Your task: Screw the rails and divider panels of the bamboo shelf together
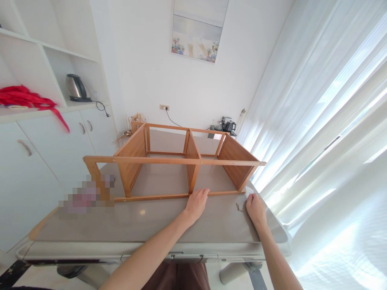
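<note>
A wooden shelf frame [157, 160] lies on its side on the grey table [115, 225]. Its solid boards stand upright between long rails. My left hand [197, 205] is at the near lower rail beside the middle board, with its fingers curled over the rail. To the right, my right hand [256, 208] is closed at a small whitish plastic bag [248, 191] near the frame's right corner. Its fingertips are partly hidden. A few small screws [238, 207] lie on the table just left of that hand.
A blurred patch [83, 197] covers something at the table's left end. Behind the frame are a black kettle with coffee gear [229, 126] and dried plants [123, 135]. White cabinets [60, 137] with a steel kettle [77, 88] stand left; curtains [332, 161] hang right.
</note>
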The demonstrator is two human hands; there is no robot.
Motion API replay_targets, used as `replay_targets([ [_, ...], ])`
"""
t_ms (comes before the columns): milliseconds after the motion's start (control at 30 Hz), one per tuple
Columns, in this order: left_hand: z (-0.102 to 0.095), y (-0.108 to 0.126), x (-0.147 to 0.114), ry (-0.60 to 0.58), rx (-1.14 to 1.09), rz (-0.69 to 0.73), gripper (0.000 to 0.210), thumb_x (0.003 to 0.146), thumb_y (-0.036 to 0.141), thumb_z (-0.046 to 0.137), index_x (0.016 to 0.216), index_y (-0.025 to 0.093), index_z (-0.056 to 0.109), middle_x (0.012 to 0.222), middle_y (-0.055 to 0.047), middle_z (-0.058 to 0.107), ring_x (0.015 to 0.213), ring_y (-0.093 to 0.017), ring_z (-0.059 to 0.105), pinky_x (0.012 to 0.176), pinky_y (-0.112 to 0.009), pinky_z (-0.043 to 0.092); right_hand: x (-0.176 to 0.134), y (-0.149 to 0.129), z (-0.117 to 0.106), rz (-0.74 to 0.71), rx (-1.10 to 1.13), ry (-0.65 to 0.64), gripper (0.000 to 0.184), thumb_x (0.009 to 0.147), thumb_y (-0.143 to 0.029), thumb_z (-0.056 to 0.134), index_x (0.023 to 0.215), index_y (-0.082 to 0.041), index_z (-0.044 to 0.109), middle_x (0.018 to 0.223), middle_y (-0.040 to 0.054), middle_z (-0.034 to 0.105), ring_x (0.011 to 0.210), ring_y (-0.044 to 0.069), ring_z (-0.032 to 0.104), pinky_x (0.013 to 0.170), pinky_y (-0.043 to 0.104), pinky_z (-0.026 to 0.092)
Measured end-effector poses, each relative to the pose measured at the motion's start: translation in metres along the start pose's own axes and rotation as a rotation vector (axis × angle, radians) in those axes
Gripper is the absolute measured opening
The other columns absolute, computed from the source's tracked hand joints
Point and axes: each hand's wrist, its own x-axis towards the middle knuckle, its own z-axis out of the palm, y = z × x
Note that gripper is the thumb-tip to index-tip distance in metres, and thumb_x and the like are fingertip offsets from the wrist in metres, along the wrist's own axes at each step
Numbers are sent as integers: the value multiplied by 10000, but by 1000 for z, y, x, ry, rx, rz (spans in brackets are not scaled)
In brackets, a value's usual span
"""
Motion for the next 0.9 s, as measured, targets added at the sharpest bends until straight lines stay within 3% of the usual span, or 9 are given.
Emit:
replay_targets([
  [167, 3, -6, 10, -35, 24, 25, 330, 978, 92, 361, 1131, 208, 629, 1069, -85, 678, 1071, -240, 599, 934, -394, 503, -2, 0, -3, 37, -33, 49, 323, 956, -293, 287, 868, -172, 573, 827, 127, 638, 822, 258, 580, 734, 353, 385],
  [300, 8, -5, 14, -41, 33, 13, 373, 952, 74, 377, 1176, 213, 641, 1091, -85, 684, 1090, -238, 589, 980, -417, 492, -1, -1, 0, -8, -48, 14, 306, 953, -289, 314, 869, -183, 588, 808, 103, 646, 825, 248, 592, 738, 338, 390],
  [533, 21, 7, 36, -52, 45, -21, 400, 938, 46, 369, 1170, 212, 649, 1080, -87, 690, 1101, -240, 592, 974, -415, 503, -3, 4, 4, 71, -108, 45, 309, 950, -276, 329, 792, -184, 578, 757, 127, 643, 764, 261, 596, 703, 352, 369],
  [700, 26, 21, 59, -47, 67, -62, 355, 931, 36, 392, 1136, 186, 641, 1070, -117, 687, 1060, -265, 612, 914, -423, 526, -2, 4, 5, 41, -84, 74, 292, 943, -295, 342, 843, -178, 590, 771, 124, 647, 790, 267, 591, 731, 357, 372],
  [800, 20, 30, 59, -44, 69, -39, 337, 940, 56, 399, 1162, 179, 621, 1129, -122, 676, 1101, -265, 607, 944, -428, 516, -1, 4, 4, 6, -44, 85, 300, 934, -312, 344, 874, -175, 605, 793, 123, 649, 808, 270, 579, 750, 361, 383],
  [900, -4, 35, 31, -34, 52, 54, 286, 952, 155, 485, 1209, 206, 600, 1335, -83, 598, 1255, -242, 531, 1087, -403, 433, 0, 3, 0, -12, 4, 105, 348, 931, -345, 337, 931, -162, 632, 855, 143, 662, 851, 285, 572, 777, 374, 400],
])
